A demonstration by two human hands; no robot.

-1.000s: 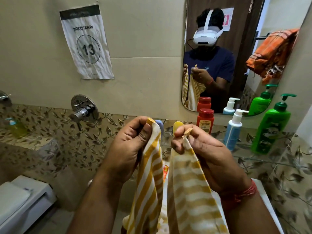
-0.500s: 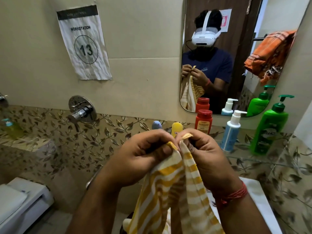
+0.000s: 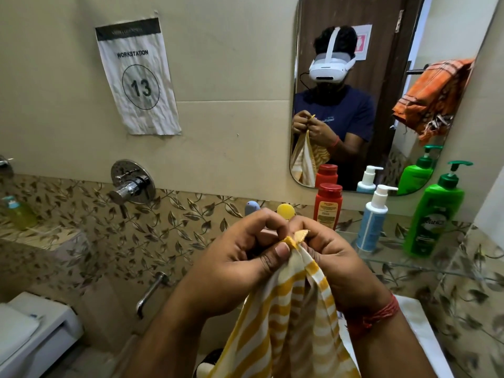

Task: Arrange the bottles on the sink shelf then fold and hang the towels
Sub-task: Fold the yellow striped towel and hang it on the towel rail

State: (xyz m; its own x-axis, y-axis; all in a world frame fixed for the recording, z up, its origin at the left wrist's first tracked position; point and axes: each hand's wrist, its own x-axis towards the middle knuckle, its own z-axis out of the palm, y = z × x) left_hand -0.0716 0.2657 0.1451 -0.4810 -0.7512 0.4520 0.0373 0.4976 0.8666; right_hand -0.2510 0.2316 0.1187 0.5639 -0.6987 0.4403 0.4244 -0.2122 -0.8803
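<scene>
Two corners of the yellow-and-white striped towel (image 3: 289, 323) are pinched together at centre, near the camera; the rest hangs down twd the bottom edge in loose folds. Judged light, soft, limp w/ no stiffness, so it should be held by corners or a hemmed edge; a thin woven cloth like this may slip if pinched loosely. The left hand (image 3: 242, 257) is closed on one corner, thumb pressed over the cloth; the right hand (image 3: 327, 252) is closed on the other, a red thread band at the wrist.

Far wall: smooth beige tile above, leaf-patterned tile below. The rounded mirror (image 3: 381, 50) sits far right; an orange checked towel (image 3: 433, 96), fringed, is seen in it as a reflection. The glass shelf (image 3: 403, 261) at right looks hard and slick. On it, upright: green pump bottle (image 3: 433, 214), large, glossy plastic; white-and-blue pump bottle (image 3: 372, 219); red-capped orange bottle (image 3: 328, 205). Two small caps, blue-grey (image 3: 252, 207) and yellow (image 3: 285, 210), are seen just beyond the knuckles; their bodies are hidden.
</scene>
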